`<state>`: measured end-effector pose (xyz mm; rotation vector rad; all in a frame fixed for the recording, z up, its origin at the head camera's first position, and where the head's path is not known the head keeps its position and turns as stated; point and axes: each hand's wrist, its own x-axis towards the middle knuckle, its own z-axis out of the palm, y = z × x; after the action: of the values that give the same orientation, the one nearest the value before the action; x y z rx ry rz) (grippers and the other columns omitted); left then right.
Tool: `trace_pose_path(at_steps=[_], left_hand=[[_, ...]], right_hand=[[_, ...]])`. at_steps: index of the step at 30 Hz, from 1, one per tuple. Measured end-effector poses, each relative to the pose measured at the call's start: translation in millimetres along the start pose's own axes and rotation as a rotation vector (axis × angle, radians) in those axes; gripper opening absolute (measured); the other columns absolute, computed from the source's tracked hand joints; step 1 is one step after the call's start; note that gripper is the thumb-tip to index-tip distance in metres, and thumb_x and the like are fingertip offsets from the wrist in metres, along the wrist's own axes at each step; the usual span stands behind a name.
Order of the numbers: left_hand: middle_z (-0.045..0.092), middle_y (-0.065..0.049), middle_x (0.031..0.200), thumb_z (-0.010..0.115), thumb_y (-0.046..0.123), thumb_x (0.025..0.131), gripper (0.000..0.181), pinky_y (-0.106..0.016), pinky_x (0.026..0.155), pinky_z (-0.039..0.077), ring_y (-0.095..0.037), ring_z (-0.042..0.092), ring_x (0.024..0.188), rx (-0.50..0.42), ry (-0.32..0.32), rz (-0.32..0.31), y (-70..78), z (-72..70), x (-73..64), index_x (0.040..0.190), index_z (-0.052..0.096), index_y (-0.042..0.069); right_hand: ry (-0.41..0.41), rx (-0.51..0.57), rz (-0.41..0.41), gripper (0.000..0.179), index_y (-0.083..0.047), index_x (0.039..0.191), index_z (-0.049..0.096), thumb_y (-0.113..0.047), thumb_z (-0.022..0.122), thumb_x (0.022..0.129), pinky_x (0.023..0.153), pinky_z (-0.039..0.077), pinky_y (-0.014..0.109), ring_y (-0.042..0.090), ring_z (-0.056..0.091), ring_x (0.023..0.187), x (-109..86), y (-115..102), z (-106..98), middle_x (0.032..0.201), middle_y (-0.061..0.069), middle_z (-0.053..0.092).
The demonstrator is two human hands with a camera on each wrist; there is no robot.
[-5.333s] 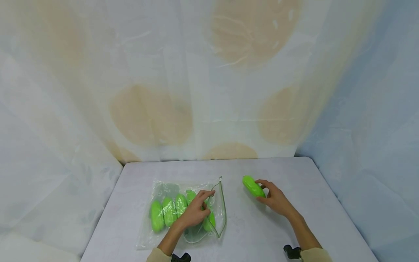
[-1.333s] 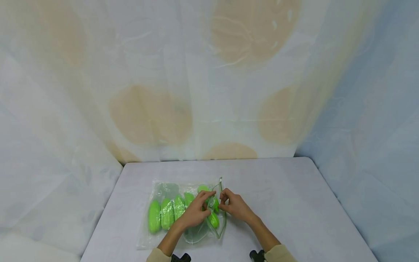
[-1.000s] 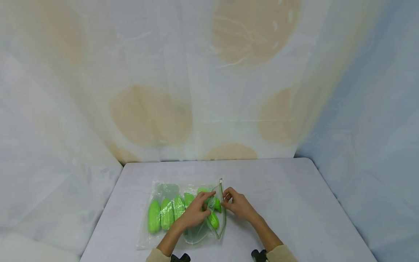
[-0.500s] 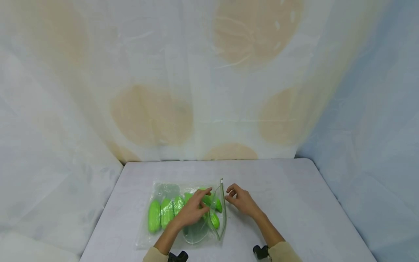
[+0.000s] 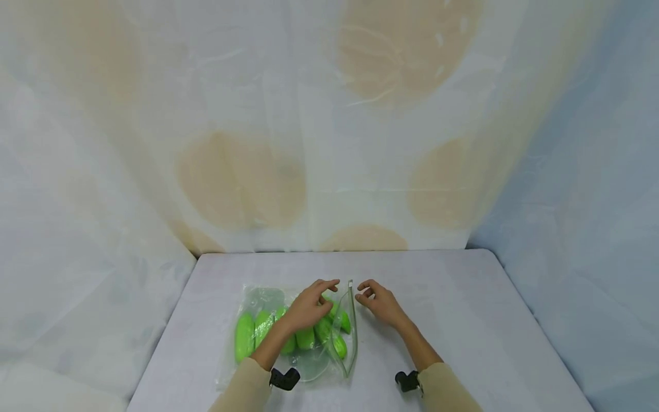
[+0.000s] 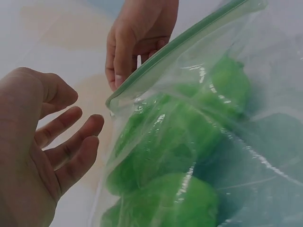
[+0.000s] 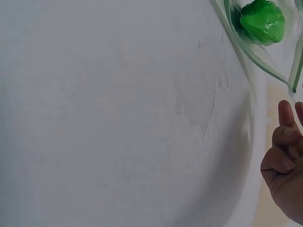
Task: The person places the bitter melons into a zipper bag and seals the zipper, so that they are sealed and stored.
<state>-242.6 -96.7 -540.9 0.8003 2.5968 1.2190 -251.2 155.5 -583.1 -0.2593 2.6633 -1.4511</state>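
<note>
A clear zip bag (image 5: 309,366) lies on the table with its green-edged mouth (image 5: 353,343) gaping towards the right. Inside are several bright green, cucumber-like vegetables (image 5: 244,337), lumpy and glossy; some are partly hidden under the left arm. Over the bag, close to the far end of its mouth, hovers my left hand (image 5: 308,306) with fingers spread and nothing in them; the left wrist view shows the gap between its fingers (image 6: 78,163) and the bag. My right hand (image 5: 385,304) is just right of the mouth's far corner, fingers loosely bent, holding nothing.
A white-covered table (image 5: 453,343) extends around the bag, with rounded far corners. Patterned curtains (image 5: 329,143) hang close behind it and on both sides. A small white slider (image 5: 350,283) sits at the far end of the zip.
The vegetable formerly in my right hand is now in the bag. My right hand has drawn out of the mouth; my left hand has let go of its edge and moved towards the far end.
</note>
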Motion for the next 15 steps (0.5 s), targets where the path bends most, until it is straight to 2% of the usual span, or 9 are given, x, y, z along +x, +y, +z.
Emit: trace_pose_path(at_steps=[5,10,15], left_hand=[[0.059,0.004,0.129,0.055,0.018,0.101,0.049,-0.034,0.08,0.052,-0.012,0.063,0.101,0.119,0.014,-0.005,-2.4,1.0,17.7,0.148,0.049,0.028],[0.057,-0.002,0.135,0.055,0.022,0.103,0.043,-0.046,0.096,0.048,-0.024,0.054,0.123,0.231,-0.034,0.017,-7.1,3.2,32.4,0.146,0.054,0.017],[0.053,-0.011,0.143,0.056,0.021,0.102,0.044,-0.055,0.107,0.04,-0.035,0.047,0.134,0.299,-0.083,0.028,-8.1,-0.8,46.0,0.144,0.055,0.011]], right_hand=[[-0.006,-0.001,0.042,0.031,-0.013,0.117,0.065,-0.034,0.068,0.096,0.071,0.051,0.037,0.018,0.063,0.086,7.0,2.6,0.1,0.1,0.007,0.069],[-0.02,-0.009,0.053,0.038,-0.011,0.121,0.066,-0.04,0.064,0.097,0.077,0.053,0.043,0.022,0.065,0.094,12.0,5.4,3.1,0.106,0.008,0.069],[-0.041,-0.013,0.052,0.042,-0.013,0.124,0.067,-0.045,0.061,0.098,0.074,0.052,0.04,0.019,0.065,0.09,19.1,-0.3,5.0,0.106,0.006,0.069]])
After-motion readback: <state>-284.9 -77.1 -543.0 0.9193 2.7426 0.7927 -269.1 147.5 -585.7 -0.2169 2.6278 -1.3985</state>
